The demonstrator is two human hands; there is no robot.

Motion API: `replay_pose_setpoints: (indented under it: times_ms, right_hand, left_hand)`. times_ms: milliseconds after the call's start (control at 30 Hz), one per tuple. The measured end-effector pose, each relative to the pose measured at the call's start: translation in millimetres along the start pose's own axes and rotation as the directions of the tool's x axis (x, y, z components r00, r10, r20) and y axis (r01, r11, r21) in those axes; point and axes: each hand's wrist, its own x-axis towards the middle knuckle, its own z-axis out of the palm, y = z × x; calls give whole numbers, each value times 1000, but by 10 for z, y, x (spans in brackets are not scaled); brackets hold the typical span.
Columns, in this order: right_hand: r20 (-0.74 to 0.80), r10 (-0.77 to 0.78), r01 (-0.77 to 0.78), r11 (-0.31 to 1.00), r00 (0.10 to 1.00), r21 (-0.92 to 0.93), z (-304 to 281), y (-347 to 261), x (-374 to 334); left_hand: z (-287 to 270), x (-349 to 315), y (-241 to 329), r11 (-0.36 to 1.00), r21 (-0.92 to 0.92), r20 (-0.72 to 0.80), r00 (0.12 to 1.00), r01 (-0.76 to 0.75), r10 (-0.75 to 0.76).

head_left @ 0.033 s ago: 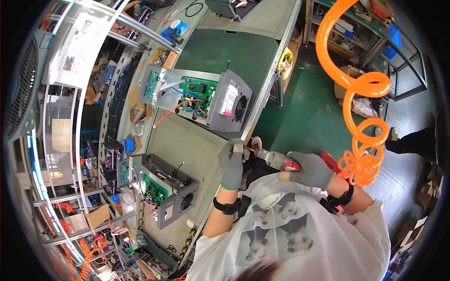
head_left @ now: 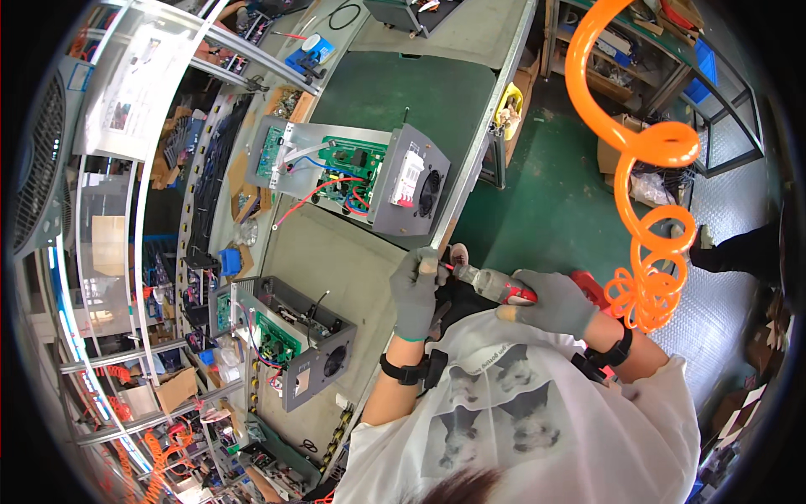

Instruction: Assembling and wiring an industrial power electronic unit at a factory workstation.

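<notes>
My right hand (head_left: 554, 304), in a grey glove, is wrapped round a red and grey power screwdriver (head_left: 491, 284) that points left. My left hand (head_left: 415, 290), gloved too, has its fingers pinched together at the tool's tip; whatever they hold is too small to make out. Both hands are in front of my body, by the bench edge. Left of and beyond them, an open grey metal housing (head_left: 417, 189) with a fan, green circuit boards (head_left: 353, 164) and a loose red wire (head_left: 294, 210) lies on the bench. A second open housing (head_left: 315, 370) sits nearer, left of my left forearm.
An orange coiled hose (head_left: 625, 181) hangs on the right. Parts bins, a small blue box (head_left: 230, 261) and a metal frame (head_left: 151, 210) line the bench's far side. Another person's leg (head_left: 739, 254) shows at the right; a shelf (head_left: 621, 59) stands at the back right.
</notes>
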Motion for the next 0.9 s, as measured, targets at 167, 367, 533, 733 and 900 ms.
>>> replay_pose_setpoints:
  times_ms: [167,367,533,733,900]
  right_hand:
    - [39,10,-6,995,999,-101,-83,-182,83]
    - [4,-13,13,996,1000,-92,-121,-179,146]
    - [-13,-30,29,998,999,-60,-124,-130,157]
    - [-17,-81,80,996,997,-40,-98,-124,177]
    - [6,-91,91,995,996,-40,-101,-139,185]
  left_hand:
    - [-130,43,127,987,13,18,987,160,-161]
    - [-270,145,-9,969,-197,79,988,147,-134]
    - [-214,171,-48,943,-322,-4,996,81,-87]
    - [-287,158,-38,905,-374,60,979,203,-195]
    - [-273,149,-53,924,-353,49,989,150,-142]
